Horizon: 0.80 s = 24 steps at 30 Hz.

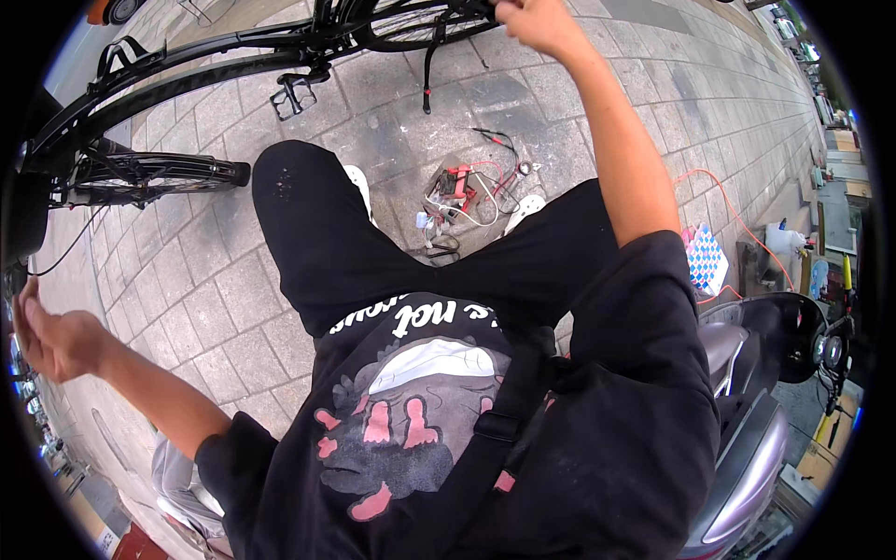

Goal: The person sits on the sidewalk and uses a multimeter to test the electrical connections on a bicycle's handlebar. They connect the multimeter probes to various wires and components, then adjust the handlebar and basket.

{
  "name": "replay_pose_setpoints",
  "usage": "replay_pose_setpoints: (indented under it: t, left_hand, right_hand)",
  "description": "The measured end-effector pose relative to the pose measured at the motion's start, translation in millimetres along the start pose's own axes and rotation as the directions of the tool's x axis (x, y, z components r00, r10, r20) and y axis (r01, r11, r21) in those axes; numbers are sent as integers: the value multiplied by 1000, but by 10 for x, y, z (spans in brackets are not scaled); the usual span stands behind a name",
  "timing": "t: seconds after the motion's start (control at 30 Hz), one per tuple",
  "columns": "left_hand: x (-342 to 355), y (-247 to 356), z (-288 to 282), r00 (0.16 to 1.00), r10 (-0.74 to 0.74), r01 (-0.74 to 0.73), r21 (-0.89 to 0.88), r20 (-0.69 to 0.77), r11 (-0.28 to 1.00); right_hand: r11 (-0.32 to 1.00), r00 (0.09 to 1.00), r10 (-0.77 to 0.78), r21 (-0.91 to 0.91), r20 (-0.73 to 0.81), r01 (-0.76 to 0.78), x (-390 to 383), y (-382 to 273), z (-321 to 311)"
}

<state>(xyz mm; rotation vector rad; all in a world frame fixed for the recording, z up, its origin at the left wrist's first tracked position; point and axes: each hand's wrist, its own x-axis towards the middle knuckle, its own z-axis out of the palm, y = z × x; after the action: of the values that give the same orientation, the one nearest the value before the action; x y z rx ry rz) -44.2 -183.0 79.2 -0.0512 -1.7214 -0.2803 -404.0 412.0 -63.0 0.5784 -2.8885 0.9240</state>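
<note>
A black bicycle (187, 70) spans the upper left, with a wheel (159, 177) at the left, a pedal (294, 99) and a kickstand (428, 75). My left hand (63, 338) is raised at the far left, its fingers loosely bent and apart. They are beside the dark front end of the bicycle, and I cannot tell if they touch it. At the top, my right hand (541, 26) has its fingers closed at a black part of the bicycle's other end, partly cut off by the picture's edge.
Between my feet lies a red and black device (457, 182) among tangled wires and probe leads (495, 138). To the right are a blue-and-red patterned box (707, 261), an orange cord (733, 210) and a silver scooter (747, 467). Grey paving (210, 299) surrounds me.
</note>
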Motion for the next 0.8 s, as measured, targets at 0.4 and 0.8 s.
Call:
replay_pose_setpoints:
  t: [0.4,0.8]
  left_hand:
    - [-1893,1367,2736,524,-160,594,-224,837,773]
    - [-1854,1695,3085,236,-227,718,-13,945,696]
  right_hand:
    - [694,549,685,-200,480,-691,-2093,1329,2628]
    - [711,685,703,-189,190,-677,-2280,1928,2925]
